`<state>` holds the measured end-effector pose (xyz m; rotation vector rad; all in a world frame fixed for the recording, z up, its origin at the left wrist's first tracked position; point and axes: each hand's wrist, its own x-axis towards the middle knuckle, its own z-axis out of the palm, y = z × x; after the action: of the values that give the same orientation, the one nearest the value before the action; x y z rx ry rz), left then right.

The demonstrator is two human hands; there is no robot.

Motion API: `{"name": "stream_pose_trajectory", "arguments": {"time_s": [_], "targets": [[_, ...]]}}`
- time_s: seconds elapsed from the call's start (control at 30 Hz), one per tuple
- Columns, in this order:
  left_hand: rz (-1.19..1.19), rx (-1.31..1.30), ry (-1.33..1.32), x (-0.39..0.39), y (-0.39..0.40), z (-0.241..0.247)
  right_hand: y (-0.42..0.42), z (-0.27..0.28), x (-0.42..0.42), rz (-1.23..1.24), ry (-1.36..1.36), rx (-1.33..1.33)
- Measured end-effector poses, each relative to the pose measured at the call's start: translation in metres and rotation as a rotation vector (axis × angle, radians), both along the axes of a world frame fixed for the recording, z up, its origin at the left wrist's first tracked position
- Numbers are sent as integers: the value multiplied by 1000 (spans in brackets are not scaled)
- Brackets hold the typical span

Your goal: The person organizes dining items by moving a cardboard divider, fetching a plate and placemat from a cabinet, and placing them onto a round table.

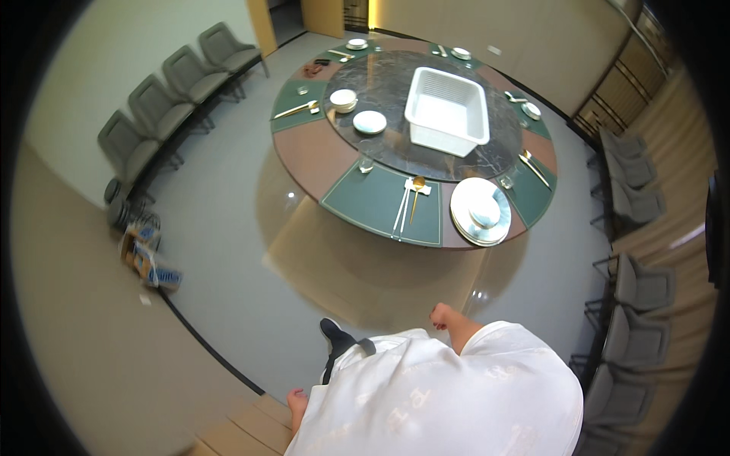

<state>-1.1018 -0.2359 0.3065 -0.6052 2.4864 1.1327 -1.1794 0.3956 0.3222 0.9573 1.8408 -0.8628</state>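
Note:
My right hand point(441, 317) hangs in front of my white shirt, below the round table point(308, 154), its fingers curled and no object visible in it. Low on the left, my left hand point(297, 399) is beside my body, partly hidden by the shirt; its grip is unclear. Neither touches the table. A white plastic tub point(447, 145) rests on the dark marble turntable point(382, 157), near stacked small dishes point(343, 98) and a plate point(369, 122). At the near edge lie a stack of large plates point(465, 219), a gold spoon point(418, 183), chopsticks point(402, 208) and a small glass point(365, 165).
Grey chairs line the left wall point(134, 154) and the right side point(641, 285). Cardboard boxes point(137, 253) stand on the floor at left. Further place settings with green mats point(533, 194) ring the table. A doorway point(287, 23) opens at the back.

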Motion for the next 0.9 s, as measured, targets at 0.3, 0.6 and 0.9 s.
{"name": "stream_pose_trajectory", "arguments": {"time_s": [0.3,0.6,0.9], "targets": [[-321,-122,-17,-376,-38,31,10,140,-245,-1046,727,-438],[-295,-23,310,-627,4,80,171,116,-448,-1873,1136,-790],[-315,-79,-198,-604,42,123,262,132,-588,-2077,1148,-767]]}}
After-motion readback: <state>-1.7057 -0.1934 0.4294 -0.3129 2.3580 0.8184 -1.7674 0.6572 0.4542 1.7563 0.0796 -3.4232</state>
